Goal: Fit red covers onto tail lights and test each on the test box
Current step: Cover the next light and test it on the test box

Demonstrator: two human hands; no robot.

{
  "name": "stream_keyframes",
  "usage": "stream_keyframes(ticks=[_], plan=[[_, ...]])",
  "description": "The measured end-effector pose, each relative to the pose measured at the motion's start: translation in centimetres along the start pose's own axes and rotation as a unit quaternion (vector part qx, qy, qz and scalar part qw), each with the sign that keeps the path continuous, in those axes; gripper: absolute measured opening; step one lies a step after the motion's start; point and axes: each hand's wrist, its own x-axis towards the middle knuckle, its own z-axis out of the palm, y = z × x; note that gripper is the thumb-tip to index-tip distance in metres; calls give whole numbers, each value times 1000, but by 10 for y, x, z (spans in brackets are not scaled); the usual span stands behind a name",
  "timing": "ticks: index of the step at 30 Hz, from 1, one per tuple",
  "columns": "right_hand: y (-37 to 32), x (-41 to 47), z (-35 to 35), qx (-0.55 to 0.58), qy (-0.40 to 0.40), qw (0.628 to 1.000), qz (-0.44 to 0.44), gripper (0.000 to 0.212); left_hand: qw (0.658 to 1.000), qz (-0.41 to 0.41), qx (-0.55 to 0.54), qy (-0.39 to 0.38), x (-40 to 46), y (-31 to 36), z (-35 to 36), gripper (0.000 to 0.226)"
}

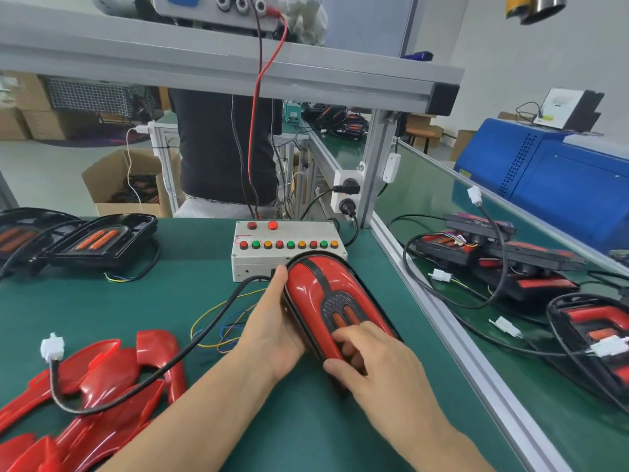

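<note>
Head view: both hands [272, 335] on covered tail light [326, 301]

Two bare hands and two bare forearms, seen from above through the head camera.

Left hand [272, 338] and right hand [377, 366] both uncovered, shown down to the fingertips. On the right hand, the back side in view, with low ridges of knuckles and smooth fingers [343, 335]; on the left, mostly the thumb side, with a long straight thumb [279, 279]. Nails too small and blurred to judge. Left forearm [190, 420] bare along all its visible length, slim, slowly wider toward the lower edge. Right forearm [442, 444] bare in the same way, shown for a shorter length.
</note>
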Motion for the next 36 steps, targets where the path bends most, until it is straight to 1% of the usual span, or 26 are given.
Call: stream_keyframes(ticks=[3,4,5,6,7,8,9,11,12,14,15,16,19,22,24,26,28,31,34,36], plan=[[2,-7,2,14,-14,1000,1,28,999,15,33,35,1,6,1,44],[1,-11,2,40,-3,999,16,21,998,20,49,42,1,6,2,40],[4,-15,3,79,16,995,50,16,997,23,57,51,0,5,2,36],[7,-19,1,116,23,988,102,25,997,23,54,58,0,4,1,33],[10,-22,0,141,5,977,157,35,997,18,38,61,0,4,0,32],[11,-25,-1,167,-33,964,206,42,998,10,16,60,0,4,-2,31],[12,-26,-2,219,-72,942,245,46,998,3,-5,55,0,4,-3,30],[12,-24,0,374,-128,871,290,55,999,0,-25,42,0,4,-3,28],[13,-21,1,442,-137,836,297,59,999,3,-20,37,1,4,-3,28],[12,-16,3,539,-143,775,297,55,1000,15,3,25,2,4,-2,32],[11,-15,4,568,-141,755,298,54,999,19,16,20,3,5,-2,34],[10,-14,5,583,-137,744,296,54,999,24,31,15,3,6,-2,36],[10,-14,8,598,-142,737,284,51,997,40,68,16,2,7,-2,39],[10,-15,10,610,-132,734,270,46,997,46,64,22,-4,4,-1,41],[8,-15,13,614,-103,741,250,43,994,46,94,-15,-14,-5,0,41],[6,-13,13,629,-77,742,219,38,981,47,168,-80,-28,-23,-1,44],[3,-11,11,643,-74,737,195,38,969,55,219,-103,-38,-35,-2,41],[4,-11,10,638,-77,742,190,35,966,82,228,-91,-40,-38,-5,24],[0,-14,11,611,-76,770,165,31,965,104,231,-70,-42,-38,-6,20],[-4,-15,12,590,-57,789,161,29,962,126,236,-51,-42,-40,-6,18]])
